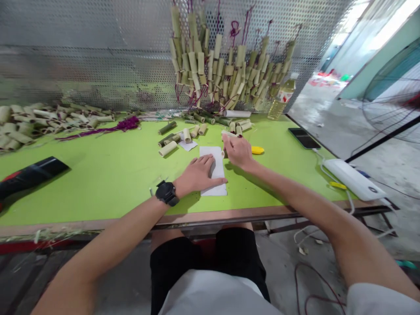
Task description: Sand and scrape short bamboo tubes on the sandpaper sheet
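Observation:
My left hand [198,174] lies flat on a sheet of white paper [213,190], fingers extended and thumb out to the right. Just right of the paper, my right hand [240,152] is closed, its fingers curled round what looks like a short bamboo tube [223,154]; its pale end peeks out at the left of the hand, and the rest is hidden. Beyond that hand sit more bamboo tubes [244,126], with a yellow object [257,150] beside it on the right. Several loose cut tubes [168,149] lie beyond the paper to the left.
Bamboo strings [229,70] with purple cord hang on the perforated metal panel [98,26]. A tube pile [19,127], purple cord bundle [127,124] and black tool [36,173] are at left. At right are an oil bottle [280,103], phone [304,138] and white power strip [354,177].

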`<state>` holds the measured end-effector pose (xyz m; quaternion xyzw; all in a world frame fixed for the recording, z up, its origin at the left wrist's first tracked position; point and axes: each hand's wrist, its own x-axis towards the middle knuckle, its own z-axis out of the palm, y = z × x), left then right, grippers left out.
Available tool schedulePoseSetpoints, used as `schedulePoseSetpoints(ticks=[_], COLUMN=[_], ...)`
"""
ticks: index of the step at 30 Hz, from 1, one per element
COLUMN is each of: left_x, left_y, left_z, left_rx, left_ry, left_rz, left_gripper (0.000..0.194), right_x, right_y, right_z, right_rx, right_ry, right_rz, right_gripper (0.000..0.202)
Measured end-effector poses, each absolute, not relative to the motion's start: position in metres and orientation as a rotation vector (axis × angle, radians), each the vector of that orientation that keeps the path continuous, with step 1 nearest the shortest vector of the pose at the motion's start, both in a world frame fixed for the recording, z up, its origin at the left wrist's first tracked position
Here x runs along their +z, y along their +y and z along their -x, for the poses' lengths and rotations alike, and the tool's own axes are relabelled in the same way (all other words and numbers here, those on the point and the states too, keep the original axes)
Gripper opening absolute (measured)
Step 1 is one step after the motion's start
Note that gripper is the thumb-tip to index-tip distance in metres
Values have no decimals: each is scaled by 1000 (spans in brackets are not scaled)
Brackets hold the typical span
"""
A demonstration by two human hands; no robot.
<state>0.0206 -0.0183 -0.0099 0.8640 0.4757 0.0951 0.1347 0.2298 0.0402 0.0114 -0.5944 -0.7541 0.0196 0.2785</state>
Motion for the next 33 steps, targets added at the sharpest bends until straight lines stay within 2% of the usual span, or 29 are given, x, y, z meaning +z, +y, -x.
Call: schedulePoseSetpoints(ticks=[8, 13, 20, 25, 33], left_x=[-6, -2, 3, 0, 3], left_y=[-18, -20, -21, -19, -19], left_z=[-23, -24, -23, -23, -21], left_rx=[257, 243, 219, 232, 191], left_ry=[1380, 1384, 1395, 1411, 1385], left_rz=[-2514, -2488, -2468, -2464, -2482], left_gripper=[104, 103, 105, 106, 109], right_x=[1, 6, 0, -1, -2], right_y=[31, 24, 43, 40, 51], right_z=[-220, -221, -223, -232, -233], right_rx=[-80, -57, -146, -113, 23], right_ry=[-2242, -2333, -2309, -2398, -2206], right_rz=[1826, 1791, 1688, 1580, 1640], right_gripper=[61, 60, 66, 73, 73])
